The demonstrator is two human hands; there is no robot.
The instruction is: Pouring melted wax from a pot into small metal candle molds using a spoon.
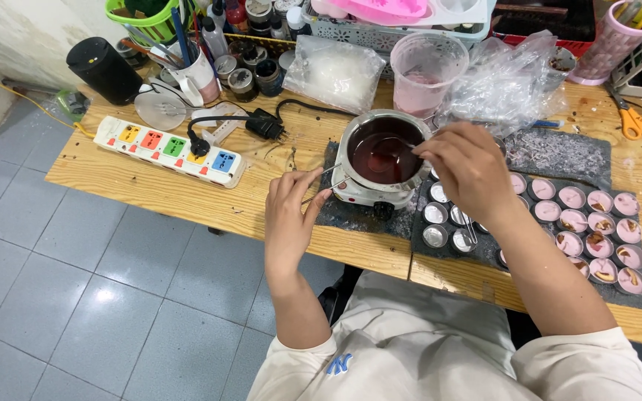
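Head view: a thin metal spoon (391, 145) is pinched by the right hand (469, 171) over the melting pot (380, 152) of dark red liquid. Tweezers (319, 186) are gripped by the left hand (291, 219) beside the pot. Both tools look light, stiff, best held at the handle ends.

clear plastic bag of white granules (334, 72) behind the pot; crumpled clear bags (503, 82) at right

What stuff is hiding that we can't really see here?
Head view:
- Some small round metal cups: covered by the right hand.
- Thin metal tool in the left hand: too thin to identify.
- Round metal melting pot of dark red liquid: depth hidden.
- Pink plastic pen cup: cut off by top edge.
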